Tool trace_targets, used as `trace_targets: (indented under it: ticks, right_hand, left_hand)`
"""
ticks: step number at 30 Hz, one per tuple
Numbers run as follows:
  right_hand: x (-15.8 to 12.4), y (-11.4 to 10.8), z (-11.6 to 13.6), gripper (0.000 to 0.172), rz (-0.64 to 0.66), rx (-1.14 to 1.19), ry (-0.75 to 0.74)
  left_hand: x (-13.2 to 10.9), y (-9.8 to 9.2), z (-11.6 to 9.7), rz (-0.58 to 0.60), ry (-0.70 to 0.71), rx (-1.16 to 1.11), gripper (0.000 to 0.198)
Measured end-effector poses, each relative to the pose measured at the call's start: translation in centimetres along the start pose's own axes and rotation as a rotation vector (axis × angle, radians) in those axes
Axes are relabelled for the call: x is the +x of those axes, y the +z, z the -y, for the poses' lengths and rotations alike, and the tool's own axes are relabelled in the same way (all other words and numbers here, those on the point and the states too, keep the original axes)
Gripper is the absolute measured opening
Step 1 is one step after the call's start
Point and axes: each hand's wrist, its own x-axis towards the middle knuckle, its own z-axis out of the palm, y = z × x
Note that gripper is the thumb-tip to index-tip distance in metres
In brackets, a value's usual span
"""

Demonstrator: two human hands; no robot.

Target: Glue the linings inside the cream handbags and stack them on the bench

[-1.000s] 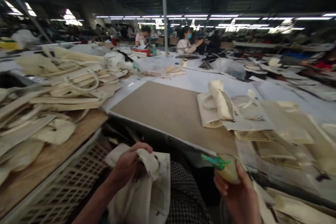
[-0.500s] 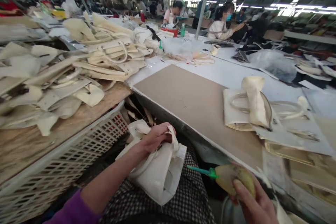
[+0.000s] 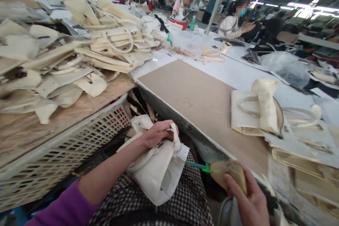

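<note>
My left hand (image 3: 156,135) is closed on the top edge of a small white cloth bag (image 3: 159,169) that rests on my checked lap. In my right hand (image 3: 245,197), closed at the lower right, is a yellowish squeeze bottle (image 3: 230,173). Its green nozzle (image 3: 197,165) points left, and the tip sits close to the bag's right side. Both hands are below the near edge of the brown board (image 3: 196,95) on the table.
Finished cream bags (image 3: 255,111) lie on the table to the right. A big heap of cream bags (image 3: 79,49) covers the wooden shelf on the left, above a white lattice crate (image 3: 66,152). Other people sit at the far end of the long table.
The view has tipped down and left. My left hand and the bag have settled on my lap, and the bottle's nozzle has come closer to the bag.
</note>
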Motion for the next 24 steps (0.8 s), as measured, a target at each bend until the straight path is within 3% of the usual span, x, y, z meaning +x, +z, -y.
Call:
trace_targets:
  ticks: [6, 15, 24]
  right_hand:
    - [1.7, -0.5, -1.8, 0.067, 0.091, -0.061, -0.039]
    - [1.5, -0.7, -2.1, 0.054, 0.082, -0.144, -0.181]
    - [0.8, -1.5, -2.5, 0.047, 0.297, -0.054, -0.136]
  left_hand:
    - [0.0, -0.2, -0.1, 0.008, 0.006, -0.006, 0.012]
    - [0.2, -0.3, 0.4, 0.035, 0.048, -0.014, 0.014]
    - [0.5, 0.0, 1.0, 0.061, 0.046, -0.051, 0.014]
